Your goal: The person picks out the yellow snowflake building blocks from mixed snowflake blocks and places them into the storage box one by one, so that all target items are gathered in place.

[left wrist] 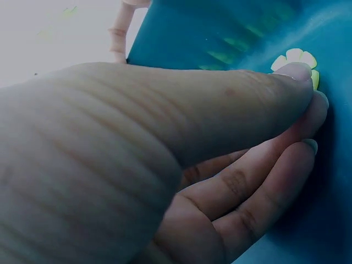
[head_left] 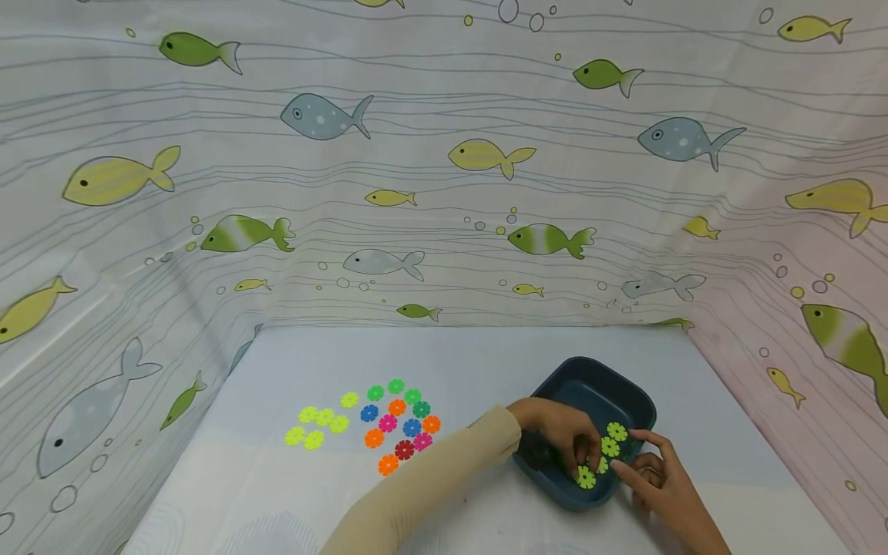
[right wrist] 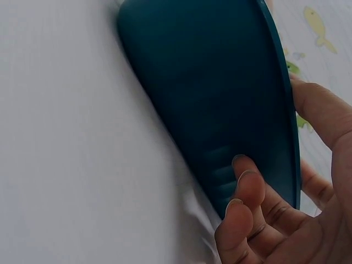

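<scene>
My left hand (head_left: 565,432) reaches into a dark blue basin (head_left: 579,370) on the right of the table. Between its thumb and fingertips it pinches a yellow-green notched plastic disc (left wrist: 295,56), close to the basin's wall. Other yellow-green discs (head_left: 617,431) stand in a row along the inner right side. My right hand (head_left: 662,482) grips that side of the basin, thumb and forefinger at the rim, the other fingers curled against the outer wall (right wrist: 209,99). A dark shape under the left wrist is too unclear to name.
Left of the basin, loose notched discs lie flat on the white table (head_left: 479,354): a yellow-green group (head_left: 324,417), and a mixed cluster with orange (head_left: 397,407), blue, pink, red and green ones. The left forearm's beige sleeve (head_left: 430,478) crosses beside them. A fish-patterned sheet (head_left: 444,223) surrounds the table.
</scene>
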### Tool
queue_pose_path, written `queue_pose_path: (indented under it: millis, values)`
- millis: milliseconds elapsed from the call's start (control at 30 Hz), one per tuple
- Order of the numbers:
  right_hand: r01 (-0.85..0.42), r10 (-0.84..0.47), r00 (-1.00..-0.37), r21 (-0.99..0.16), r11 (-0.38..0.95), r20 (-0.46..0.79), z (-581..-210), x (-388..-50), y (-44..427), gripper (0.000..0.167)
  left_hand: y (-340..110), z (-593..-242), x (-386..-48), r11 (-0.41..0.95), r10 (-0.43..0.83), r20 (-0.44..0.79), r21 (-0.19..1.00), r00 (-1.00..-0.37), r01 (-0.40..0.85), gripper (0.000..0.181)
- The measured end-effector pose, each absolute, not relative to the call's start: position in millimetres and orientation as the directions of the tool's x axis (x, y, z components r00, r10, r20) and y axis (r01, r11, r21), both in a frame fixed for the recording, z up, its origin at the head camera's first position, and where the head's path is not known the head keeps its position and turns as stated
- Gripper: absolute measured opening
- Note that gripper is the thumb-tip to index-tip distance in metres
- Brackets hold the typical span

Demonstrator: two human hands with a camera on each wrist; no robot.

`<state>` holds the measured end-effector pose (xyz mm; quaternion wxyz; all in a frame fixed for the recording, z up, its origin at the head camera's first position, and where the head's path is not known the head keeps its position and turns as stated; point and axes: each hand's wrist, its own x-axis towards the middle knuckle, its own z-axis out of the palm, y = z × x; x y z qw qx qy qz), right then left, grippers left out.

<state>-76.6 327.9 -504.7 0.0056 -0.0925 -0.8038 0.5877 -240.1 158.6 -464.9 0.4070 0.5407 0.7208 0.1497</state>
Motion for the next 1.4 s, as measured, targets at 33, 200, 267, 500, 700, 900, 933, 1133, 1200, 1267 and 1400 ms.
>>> queue_pose_path:
  millis: [33,200,267,500,700,900,933,1133,1200,1267,1400]
  values:
    - [0.143,0.158,-0.982,-0.945,0.293,-0.100,-505.0,-76.5,328.0,0.067,158.1,-464.5,-240.0,0.371,0.901,-0.425,0.653,-0.086,0.660,0.028]
    - [0.143,0.165,-0.982,-0.941,0.307,-0.096,-504.1,-76.5,327.8,0.068,156.3,-462.0,-240.2,0.371,0.900,-0.426,0.641,-0.091,0.671,0.029]
    - [0.148,0.165,-0.981,-0.940,0.307,-0.100,-503.3,-76.9,327.3,0.069,155.3,-461.3,-241.1,0.366,0.903,-0.420,0.644,-0.089,0.671,0.029]
    - [0.153,0.167,-0.980,-0.937,0.314,-0.104,-503.4,-78.6,326.6,0.069,147.6,-456.2,-249.0,0.315,0.935,-0.348,0.716,-0.072,0.623,0.025]
    - [0.143,0.168,-0.981,-0.938,0.317,-0.092,-505.7,-79.6,327.9,0.068,133.3,-442.3,-253.7,0.300,0.952,-0.284,0.777,-0.117,0.554,0.022]
    - [0.156,0.178,-0.979,-0.936,0.316,-0.103,-505.3,-79.2,328.9,0.070,113.0,-431.8,-257.4,0.239,0.971,-0.195,0.823,-0.138,0.515,0.024]
    - [0.159,0.181,-0.978,-0.934,0.320,-0.105,-505.0,-79.2,328.7,0.071,109.5,-431.1,-258.5,0.227,0.974,-0.178,0.833,-0.143,0.505,0.024]
    - [0.166,0.185,-0.977,-0.930,0.328,-0.109,-503.8,-78.8,328.1,0.072,86.7,-429.4,-263.0,0.181,0.975,-0.101,0.880,-0.199,0.438,0.025]
    - [0.166,0.184,-0.977,-0.930,0.327,-0.109,-503.9,-79.0,328.0,0.072,78.3,-429.6,-263.9,0.164,0.974,-0.077,0.889,-0.214,0.427,0.027]
    - [0.166,0.180,-0.977,-0.930,0.328,-0.111,-504.3,-79.1,328.0,0.072,69.3,-430.7,-264.8,0.154,0.972,-0.056,0.885,-0.229,0.439,0.027]
    - [0.169,0.177,-0.978,-0.925,0.339,-0.113,-506.0,-79.4,328.7,0.073,48.6,-431.9,-267.5,0.150,0.965,-0.018,0.858,-0.263,0.492,0.027]
